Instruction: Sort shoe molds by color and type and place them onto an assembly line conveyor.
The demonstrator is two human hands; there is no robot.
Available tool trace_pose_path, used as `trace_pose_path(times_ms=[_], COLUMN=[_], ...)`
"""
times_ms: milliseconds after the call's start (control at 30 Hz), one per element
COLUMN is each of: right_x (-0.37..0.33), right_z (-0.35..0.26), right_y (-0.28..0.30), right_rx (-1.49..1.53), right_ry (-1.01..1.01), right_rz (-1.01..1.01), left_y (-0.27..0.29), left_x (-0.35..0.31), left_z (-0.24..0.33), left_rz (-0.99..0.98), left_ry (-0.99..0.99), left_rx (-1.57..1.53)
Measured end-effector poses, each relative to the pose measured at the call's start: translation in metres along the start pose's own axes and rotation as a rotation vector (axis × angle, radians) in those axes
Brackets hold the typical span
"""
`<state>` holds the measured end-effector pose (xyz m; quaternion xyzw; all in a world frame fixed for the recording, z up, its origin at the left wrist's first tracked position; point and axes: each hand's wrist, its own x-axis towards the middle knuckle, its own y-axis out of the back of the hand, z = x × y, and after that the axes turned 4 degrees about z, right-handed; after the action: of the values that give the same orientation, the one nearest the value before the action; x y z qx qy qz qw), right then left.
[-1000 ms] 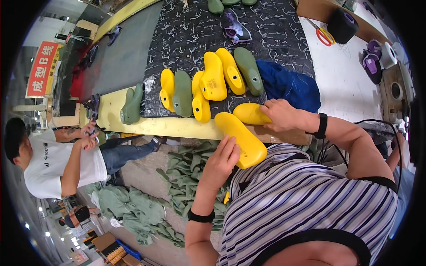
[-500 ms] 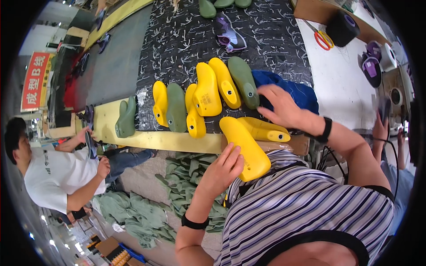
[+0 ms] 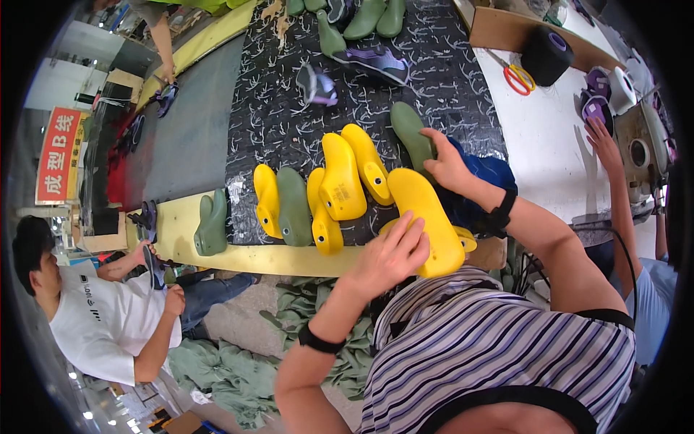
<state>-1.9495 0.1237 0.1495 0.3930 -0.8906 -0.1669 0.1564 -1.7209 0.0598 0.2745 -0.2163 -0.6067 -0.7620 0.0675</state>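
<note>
1. Plainly, the left hand (image 3: 394,257) has its fingers pressed round the side of a broad yellow last (image 3: 436,228), a smooth shoe-form held aslant across the near edge of the tabletop (image 3: 267,134).
2. The right hand (image 3: 457,170) grasps a matte green last (image 3: 412,134), fingers bent about its lower end, just beside a crumpled blue cloth (image 3: 491,172).
3. A second yellow form (image 3: 469,239) shows partly behind the left hand's last (how far it reaches, I cannot tell).
4. Left of the hands, a close row mixes yellow lasts (image 3: 341,177) with a green one (image 3: 293,206); round sockets mark several ends.
5. A pale board (image 3: 289,262) borders the near side, carrying a green pair (image 3: 210,224) well apart from the row.
6. Beyond the row, a stretch of black covering with frayed, thread-like white marks runs up to a purple-and-grey shoe upper (image 3: 376,64); another upper (image 3: 316,85) is blurred.
7. To the right, a broad span of smooth white surface (image 3: 538,155) separates the blue cloth from scissors (image 3: 518,78) and a black thread cone (image 3: 547,56).
</note>
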Motion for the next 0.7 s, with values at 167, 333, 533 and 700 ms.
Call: trace_pose_path(times_ms=[167, 333, 533, 700], right_x=[0.022, 0.007, 0.010, 0.011], right_z=[-0.002, -0.015, -0.014, -0.024], right_y=[0.045, 0.028, 0.011, 0.005], right_rx=[0.421, -0.198, -0.299, -0.343], right_ry=[-0.282, 0.198, 0.293, 0.198], right_rz=[-0.039, -0.149, -0.144, -0.188], left_y=[-0.039, -0.077, -0.056, -0.068], left_x=[0.025, 0.024, -0.075, -0.121], left_z=[-0.053, -0.069, -0.046, -0.038], left_rz=[-0.223, -0.057, 0.250, 0.377], left_ry=[-0.085, 0.114, 0.731, 1.152], left_rx=[0.122, -0.006, 0.304, 0.014])
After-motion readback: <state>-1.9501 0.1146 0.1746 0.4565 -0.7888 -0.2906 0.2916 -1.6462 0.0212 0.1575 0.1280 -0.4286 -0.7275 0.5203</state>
